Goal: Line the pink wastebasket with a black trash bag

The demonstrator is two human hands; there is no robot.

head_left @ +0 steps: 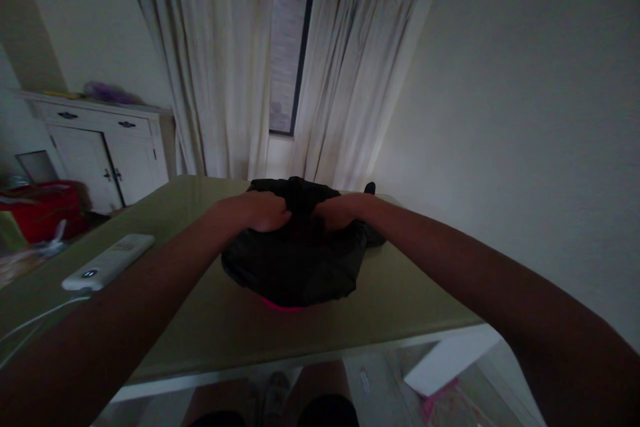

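Observation:
A crumpled black garment lies in the middle of a greenish table top, with a strip of pink showing under its near edge. My left hand rests on the garment's far left part, fingers curled into the cloth. My right hand grips the cloth just to the right of it, fingers closed. Both hands sit close together at the top of the pile. The light is dim, so fine detail of the fingers is hard to read.
A white power bank with a lit dot and a white cable lies on the table's left side. A white cabinet stands at the back left, white curtains behind the table, a red thing at far left.

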